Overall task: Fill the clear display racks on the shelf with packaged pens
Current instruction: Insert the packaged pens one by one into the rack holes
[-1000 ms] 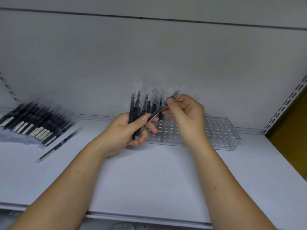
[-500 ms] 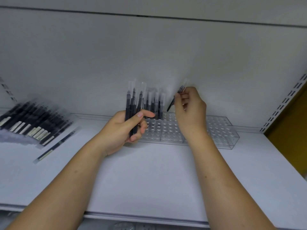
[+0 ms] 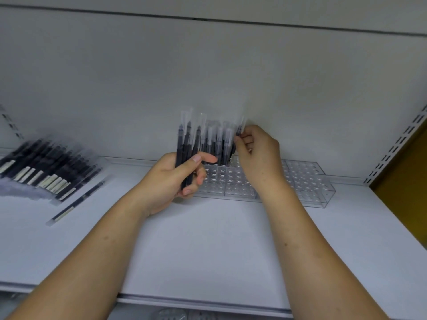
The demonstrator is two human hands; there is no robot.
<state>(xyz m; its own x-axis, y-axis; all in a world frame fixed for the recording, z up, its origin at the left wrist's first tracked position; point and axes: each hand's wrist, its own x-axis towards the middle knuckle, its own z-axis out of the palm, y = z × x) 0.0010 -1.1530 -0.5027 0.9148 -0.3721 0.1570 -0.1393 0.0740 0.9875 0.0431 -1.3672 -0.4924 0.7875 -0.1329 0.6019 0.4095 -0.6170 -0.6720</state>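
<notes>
A clear display rack (image 3: 307, 181) with rows of round holes lies along the back of the white shelf (image 3: 208, 245). Several packaged black pens (image 3: 218, 144) stand upright in its back left holes. My left hand (image 3: 178, 179) grips a small bunch of packaged pens (image 3: 187, 146), held upright just left of the rack. My right hand (image 3: 256, 151) pinches the top of one packaged pen (image 3: 239, 132), which stands nearly upright at the right end of the row of standing pens; its lower part is hidden.
A pile of packaged black pens (image 3: 44, 167) lies on the shelf at the far left, with a single pen (image 3: 76, 202) beside it. A slotted upright (image 3: 397, 144) and a yellow panel bound the shelf on the right. The shelf's front edge (image 3: 196, 301) runs below my arms.
My right hand drew one pen out of the bunch in my left hand, carried it up and right, and turned it upright over the rack. My left hand stayed in place.
</notes>
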